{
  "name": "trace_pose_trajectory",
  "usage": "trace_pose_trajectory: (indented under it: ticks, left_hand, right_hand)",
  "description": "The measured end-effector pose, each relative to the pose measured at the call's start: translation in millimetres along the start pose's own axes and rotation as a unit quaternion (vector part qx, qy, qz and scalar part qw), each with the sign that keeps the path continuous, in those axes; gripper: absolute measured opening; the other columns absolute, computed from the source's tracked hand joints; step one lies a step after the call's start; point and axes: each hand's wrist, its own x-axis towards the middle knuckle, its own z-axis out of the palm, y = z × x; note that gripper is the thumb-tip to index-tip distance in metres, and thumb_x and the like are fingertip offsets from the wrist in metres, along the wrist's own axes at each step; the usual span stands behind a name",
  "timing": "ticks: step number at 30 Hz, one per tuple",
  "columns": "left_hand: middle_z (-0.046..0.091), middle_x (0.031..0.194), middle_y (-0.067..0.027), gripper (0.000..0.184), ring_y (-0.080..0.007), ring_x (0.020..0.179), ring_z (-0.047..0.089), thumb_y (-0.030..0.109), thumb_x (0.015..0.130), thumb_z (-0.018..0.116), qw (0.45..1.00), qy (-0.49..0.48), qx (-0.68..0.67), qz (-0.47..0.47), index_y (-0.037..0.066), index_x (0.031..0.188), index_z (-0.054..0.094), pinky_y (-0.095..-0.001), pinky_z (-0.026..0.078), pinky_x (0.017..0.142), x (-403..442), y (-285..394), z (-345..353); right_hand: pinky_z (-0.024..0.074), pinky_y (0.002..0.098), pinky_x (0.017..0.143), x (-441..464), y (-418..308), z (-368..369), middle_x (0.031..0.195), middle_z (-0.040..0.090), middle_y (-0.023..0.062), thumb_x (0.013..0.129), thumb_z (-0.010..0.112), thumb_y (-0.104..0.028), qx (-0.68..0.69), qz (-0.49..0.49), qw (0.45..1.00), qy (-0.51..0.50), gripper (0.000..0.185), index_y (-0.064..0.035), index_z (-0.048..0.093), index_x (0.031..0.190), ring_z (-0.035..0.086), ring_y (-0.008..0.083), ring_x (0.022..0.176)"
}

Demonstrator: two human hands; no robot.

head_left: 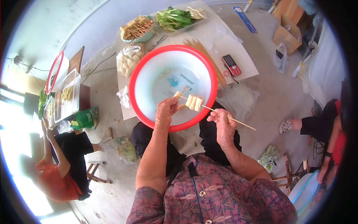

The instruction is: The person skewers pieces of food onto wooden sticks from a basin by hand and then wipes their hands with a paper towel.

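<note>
My right hand [223, 125] is closed around a thin bamboo skewer [242, 123] that slants down to the right. Several pale folded pieces, which look like tofu skin [194, 103], are packed together on the skewer. At its upper end, my left hand [167, 111] pinches another pale piece [178, 94] close to the tip. Both hands are over the near part of a large white basin [149, 80] with a red rim. A few small pale scraps lie inside the basin, and another pale piece shows just below the skewer.
Behind the basin, a table [244, 44] holds filled skewers [138, 28], leafy greens [173, 18], a bag of pale pieces [129, 59], bare skewers [205, 56] and a phone [232, 65]. People sit at left [59, 168] and right [332, 130]. Plastic bags lie on the floor.
</note>
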Motion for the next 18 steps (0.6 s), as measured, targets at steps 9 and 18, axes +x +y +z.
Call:
trace_pose_trajectory:
  ticks: [9, 18]
  left_hand:
    - [0.06, 0.081, -0.0024, 0.022, -0.0125, 0.071, 0.057, 0.012, 0.077, 0.066, 0.995, -0.005, -0.099, -0.019, 0.005, 0.096, 0.059, -0.0281, 0.047, 0.071, -1.0, -1.2, -3.9]
    - [0.061, 0.076, -0.0021, 0.018, -0.0122, 0.067, 0.058, 0.008, 0.076, 0.067, 0.997, -0.002, -0.081, -0.006, 0.005, 0.091, 0.059, -0.0264, 0.048, 0.067, -1.6, -1.4, -2.6]
  right_hand:
    - [0.0504, 0.0294, 0.069, -4.8, 0.5, 0.3, 0.088, 0.063, 0.0113, 0.095, 0.049, -0.023, -0.082, -0.069, 0.993, -0.05, 0.026, 0.0011, 0.059, 0.1, 0.062, 0.0184, 0.07]
    - [0.0501, 0.0268, 0.067, -3.4, -3.1, 5.5, 0.084, 0.064, 0.0087, 0.094, 0.05, -0.022, -0.071, -0.059, 0.995, -0.047, 0.028, 0.0033, 0.061, 0.094, 0.062, 0.0154, 0.07]
